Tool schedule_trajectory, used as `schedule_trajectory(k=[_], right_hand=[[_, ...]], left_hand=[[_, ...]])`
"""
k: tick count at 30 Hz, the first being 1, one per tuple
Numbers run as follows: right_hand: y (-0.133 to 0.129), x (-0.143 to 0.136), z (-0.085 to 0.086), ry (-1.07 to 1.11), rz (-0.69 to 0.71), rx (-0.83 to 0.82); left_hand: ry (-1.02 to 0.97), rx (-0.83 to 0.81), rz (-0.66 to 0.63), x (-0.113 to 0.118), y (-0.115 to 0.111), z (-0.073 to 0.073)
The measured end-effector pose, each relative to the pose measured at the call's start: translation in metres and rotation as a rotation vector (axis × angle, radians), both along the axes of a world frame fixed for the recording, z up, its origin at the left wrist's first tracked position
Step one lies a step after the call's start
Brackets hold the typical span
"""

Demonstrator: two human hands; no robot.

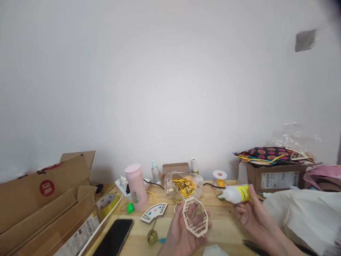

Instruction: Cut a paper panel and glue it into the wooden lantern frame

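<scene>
My left hand [183, 233] holds a pale wooden lattice frame [195, 217], eight-sided and cut through with openwork, flat above the wooden table [226, 227]. My right hand [250, 211] grips a white squeeze bottle with a yellow label [236, 193], lying sideways with its tip pointing left, a short way right of the frame. A fan-shaped wooden piece [154, 212] lies on the table just left of my left hand. Behind the frame sits a clear bag of yellow cord and gold bits [183, 186].
An open cardboard box [45, 209] fills the left side, with a black phone [114, 237] and a white cable beside it. A pink flask [136, 186], green cap, yellow thread spool [220, 177] and a box topped with patterned fabric [274, 174] stand toward the wall. White cloth lies at right.
</scene>
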State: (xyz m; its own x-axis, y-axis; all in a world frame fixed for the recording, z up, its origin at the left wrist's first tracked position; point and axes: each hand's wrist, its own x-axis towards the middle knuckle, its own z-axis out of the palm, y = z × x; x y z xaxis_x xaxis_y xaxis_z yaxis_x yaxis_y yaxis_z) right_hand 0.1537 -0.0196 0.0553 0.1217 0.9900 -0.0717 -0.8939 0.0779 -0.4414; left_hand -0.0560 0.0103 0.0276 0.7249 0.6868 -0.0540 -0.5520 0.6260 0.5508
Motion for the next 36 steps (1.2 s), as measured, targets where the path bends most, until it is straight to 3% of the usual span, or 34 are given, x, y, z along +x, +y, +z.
schedule_trajectory(k=[5, 9, 12, 18, 20, 23, 27, 32, 34, 36], right_hand=[[0.000, -0.012, 0.014, -0.108, 0.041, 0.102], [0.000, -0.021, 0.019, -0.495, -0.161, 0.198], [-0.006, -0.022, 0.019, -0.721, -0.298, 0.156], [-0.013, -0.020, 0.007, -0.745, -0.327, 0.072], [-0.009, -0.020, 0.002, -0.675, -0.347, 0.027], [-0.004, -0.021, 0.000, -0.530, -0.364, -0.030], [-0.006, -0.021, 0.006, -0.476, -0.206, -0.025], [-0.010, -0.022, 0.002, -0.298, 0.126, -0.183], [-0.012, -0.022, -0.001, -0.232, 0.264, -0.150], [-0.012, -0.019, -0.006, -0.266, 0.304, -0.110]], left_hand=[[-0.014, 0.052, -0.105, 0.004, 0.000, -0.003], [-0.029, 0.067, -0.206, 0.005, 0.000, -0.003], [-0.013, 0.102, -0.270, 0.005, 0.002, -0.004], [0.054, 0.090, -0.289, 0.011, 0.000, -0.005], [0.117, 0.041, -0.185, 0.012, -0.002, -0.002], [0.211, 0.029, 0.131, 0.010, -0.002, 0.006], [0.379, 0.164, 0.401, 0.004, 0.004, 0.012], [0.704, 0.582, 0.557, 0.002, 0.001, 0.005], [0.800, 0.745, 0.544, 0.003, -0.002, -0.001], [0.820, 0.823, 0.503, 0.004, -0.003, -0.009]])
